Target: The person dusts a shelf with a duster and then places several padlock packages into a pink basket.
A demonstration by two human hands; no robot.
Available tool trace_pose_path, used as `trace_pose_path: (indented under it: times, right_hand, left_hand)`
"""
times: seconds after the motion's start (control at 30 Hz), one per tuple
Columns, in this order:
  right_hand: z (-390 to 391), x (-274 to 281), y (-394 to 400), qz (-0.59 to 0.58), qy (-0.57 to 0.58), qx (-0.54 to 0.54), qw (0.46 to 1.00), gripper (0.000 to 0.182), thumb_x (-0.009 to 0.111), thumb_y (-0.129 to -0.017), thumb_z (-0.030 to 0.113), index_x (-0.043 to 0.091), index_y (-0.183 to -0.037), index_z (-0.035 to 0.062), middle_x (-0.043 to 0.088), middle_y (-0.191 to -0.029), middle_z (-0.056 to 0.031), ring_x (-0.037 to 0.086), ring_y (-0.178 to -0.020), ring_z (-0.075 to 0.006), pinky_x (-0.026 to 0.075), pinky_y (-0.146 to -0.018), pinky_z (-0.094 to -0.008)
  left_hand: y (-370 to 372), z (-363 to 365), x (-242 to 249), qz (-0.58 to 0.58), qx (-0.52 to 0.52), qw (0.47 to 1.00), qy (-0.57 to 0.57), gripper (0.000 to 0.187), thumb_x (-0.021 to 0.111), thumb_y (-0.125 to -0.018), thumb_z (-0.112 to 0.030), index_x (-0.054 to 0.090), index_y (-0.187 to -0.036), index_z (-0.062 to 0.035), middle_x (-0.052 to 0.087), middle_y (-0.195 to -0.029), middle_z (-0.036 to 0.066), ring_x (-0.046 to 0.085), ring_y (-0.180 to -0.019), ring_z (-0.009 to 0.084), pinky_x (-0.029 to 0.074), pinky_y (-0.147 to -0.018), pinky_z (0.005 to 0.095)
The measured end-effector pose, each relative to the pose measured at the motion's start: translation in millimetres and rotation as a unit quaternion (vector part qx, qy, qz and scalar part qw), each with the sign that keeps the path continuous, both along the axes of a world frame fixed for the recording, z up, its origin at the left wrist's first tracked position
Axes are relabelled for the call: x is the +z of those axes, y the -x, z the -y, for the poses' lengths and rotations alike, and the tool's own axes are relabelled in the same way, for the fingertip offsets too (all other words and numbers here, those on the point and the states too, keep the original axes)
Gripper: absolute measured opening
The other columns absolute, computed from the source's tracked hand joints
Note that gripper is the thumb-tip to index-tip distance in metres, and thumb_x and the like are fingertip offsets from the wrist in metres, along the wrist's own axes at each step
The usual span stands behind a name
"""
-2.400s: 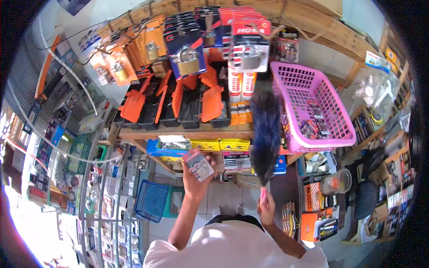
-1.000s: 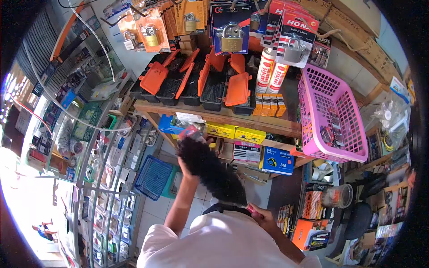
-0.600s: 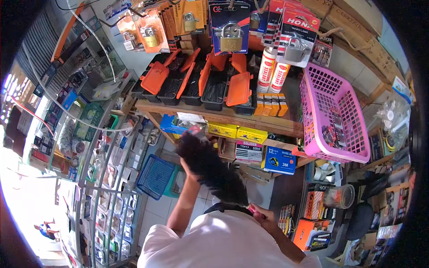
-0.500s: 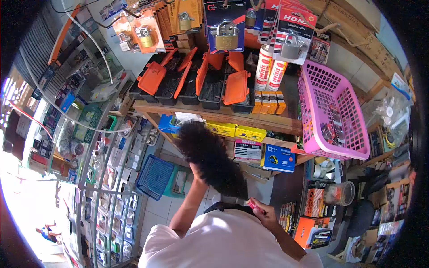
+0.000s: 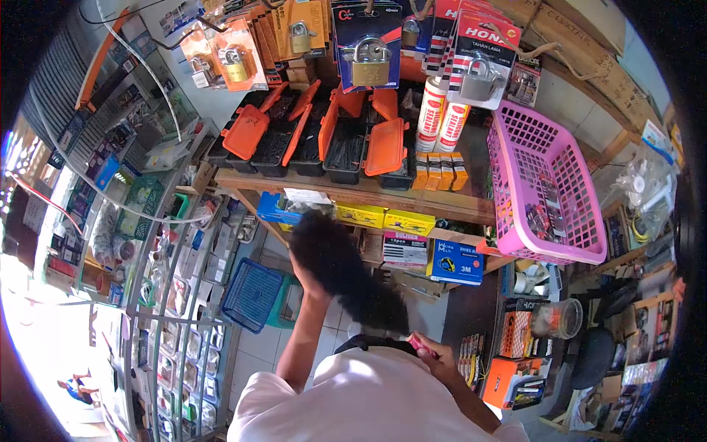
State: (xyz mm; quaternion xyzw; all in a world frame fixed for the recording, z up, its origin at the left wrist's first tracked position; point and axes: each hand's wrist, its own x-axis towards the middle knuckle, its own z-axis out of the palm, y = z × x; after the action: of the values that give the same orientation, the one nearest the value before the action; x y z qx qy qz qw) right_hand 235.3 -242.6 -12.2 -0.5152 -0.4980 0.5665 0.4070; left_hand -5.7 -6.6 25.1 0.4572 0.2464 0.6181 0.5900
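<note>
A black feather duster slants across the front of my body, its bushy end up and to the left. My right hand is closed around its pinkish-red handle near my waist. My left hand lies against the upper left side of the feathers, wrapped partly behind them. The feathers cover most of its fingers. Just beyond the duster's tip are a blue box and yellow boxes under the wooden shelf.
Black bins with orange lids, sealant tubes and a pink basket stand on the wooden shelf. Padlock packs hang above. A glass display case borders the left. A blue basket sits low beside it.
My left hand has slid up and left along the feathers, toward the duster's tip. My right hand keeps its hold on the handle. The view has shifted slightly.
</note>
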Motion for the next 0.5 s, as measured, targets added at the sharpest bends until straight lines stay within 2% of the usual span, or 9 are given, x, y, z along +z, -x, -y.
trace_pose_path:
  times: [0.03, 0.07, 0.1, 0.2, 0.27, 0.33, 0.37, 0.47, 0.5]
  right_hand:
    - [0.6, -0.1, -0.2, 0.027, -0.001, 0.005, 1.0, 0.053, 0.057, -0.097, 0.032, 0.046, -0.14, 0.0028, 0.059, -0.132, -0.0118, 0.052, -0.118, -0.0132, 0.037, -0.101, -0.0283]
    - [0.5, -0.4, -0.6, 0.053, -0.002, 0.01, 0.999, 0.053, 0.058, -0.097, 0.032, 0.046, -0.14, 0.0028, 0.059, -0.132, -0.012, 0.052, -0.118, -0.0124, 0.037, -0.101, -0.0279]
    - [1.2, -2.1, -1.3, 0.053, -0.004, 0.013, 0.998, 0.053, 0.058, -0.097, 0.032, 0.046, -0.14, 0.0028, 0.059, -0.132, -0.012, 0.052, -0.118, -0.0124, 0.037, -0.101, -0.0279]
    - [-0.5, -5.6, -1.1, 0.029, 0.035, 0.039, 0.998, 0.052, 0.057, -0.097, 0.031, 0.046, -0.14, 0.0031, 0.058, -0.133, -0.0122, 0.052, -0.118, -0.0127, 0.037, -0.101, -0.0279]
    - [-4.0, -2.8, 1.2, 0.038, -0.013, -0.003, 0.999, 0.051, 0.057, -0.097, 0.029, 0.046, -0.14, 0.003, 0.059, -0.132, -0.0121, 0.052, -0.119, -0.013, 0.037, -0.101, -0.0286]
    - [-1.2, -13.2, -2.0, 0.036, -0.01, 0.022, 0.999, 0.052, 0.057, -0.097, 0.029, 0.046, -0.14, 0.0024, 0.059, -0.132, -0.0122, 0.052, -0.119, -0.0135, 0.037, -0.102, -0.0287]
    - [-1.6, -18.5, -2.4, 0.034, -0.01, 0.044, 0.998, 0.052, 0.057, -0.097, 0.029, 0.046, -0.14, 0.0019, 0.058, -0.133, -0.0123, 0.052, -0.12, -0.014, 0.037, -0.102, -0.0288]
    - [-5.2, -5.5, 2.7, 0.005, -0.008, -0.01, 1.0, 0.053, 0.058, -0.097, 0.029, 0.045, -0.14, 0.0013, 0.057, -0.134, -0.0128, 0.051, -0.121, -0.0151, 0.036, -0.103, -0.0296]
    - [-4.6, -3.2, 1.4, 0.005, -0.007, -0.009, 1.0, 0.053, 0.058, -0.097, 0.029, 0.045, -0.14, 0.0013, 0.057, -0.134, -0.0128, 0.051, -0.121, -0.0151, 0.036, -0.103, -0.0296]
  left_hand:
    - [1.4, 0.4, 12.0, 0.163, -0.034, 0.98, 0.109, 0.07, 0.033, -0.096, -0.057, 0.037, -0.145, -0.0057, 0.044, -0.144, 0.013, 0.047, -0.127, 0.0327, 0.036, -0.108, 0.0483]
    - [2.5, -0.9, 17.0, 0.319, -0.065, 0.921, 0.211, 0.065, 0.031, -0.098, -0.053, 0.035, -0.146, -0.009, 0.044, -0.144, 0.01, 0.048, -0.126, 0.0329, 0.038, -0.106, 0.0504]
    - [2.3, -7.3, 6.2, 0.305, -0.041, 0.937, 0.167, 0.063, 0.032, -0.098, -0.05, 0.037, -0.146, -0.0088, 0.047, -0.142, 0.011, 0.049, -0.125, 0.0334, 0.038, -0.106, 0.0524]
    - [6.8, -11.2, -13.5, 0.292, -0.047, 0.947, 0.127, 0.061, 0.031, -0.098, -0.049, 0.04, -0.144, -0.0096, 0.048, -0.141, 0.011, 0.05, -0.124, 0.0334, 0.039, -0.105, 0.0523]
    - [8.8, -10.8, -21.6, 0.287, -0.049, 0.95, 0.111, 0.06, 0.031, -0.098, -0.049, 0.041, -0.143, -0.0101, 0.049, -0.14, 0.011, 0.05, -0.124, 0.0335, 0.04, -0.105, 0.0522]
    - [11.1, -11.7, -20.1, 0.288, -0.063, 0.952, 0.082, 0.056, 0.034, -0.099, -0.041, 0.042, -0.141, -0.0038, 0.047, -0.141, 0.014, 0.05, -0.125, 0.03, 0.039, -0.107, 0.0461]
    - [13.1, -12.5, -18.1, 0.286, -0.064, 0.953, 0.08, 0.056, 0.034, -0.099, -0.041, 0.042, -0.141, -0.0038, 0.047, -0.141, 0.014, 0.05, -0.125, 0.03, 0.039, -0.107, 0.0461]
    - [14.9, -3.0, -0.7, 0.285, -0.044, 0.933, 0.218, 0.057, 0.04, -0.098, -0.046, 0.047, -0.136, -0.0049, 0.055, -0.132, 0.014, 0.055, -0.119, 0.0291, 0.04, -0.106, 0.0457]
    - [12.8, -1.6, 5.5, 0.303, -0.016, 0.922, 0.24, 0.061, 0.039, -0.097, -0.053, 0.049, -0.134, -0.0053, 0.056, -0.13, 0.014, 0.055, -0.12, 0.029, 0.04, -0.106, 0.0452]
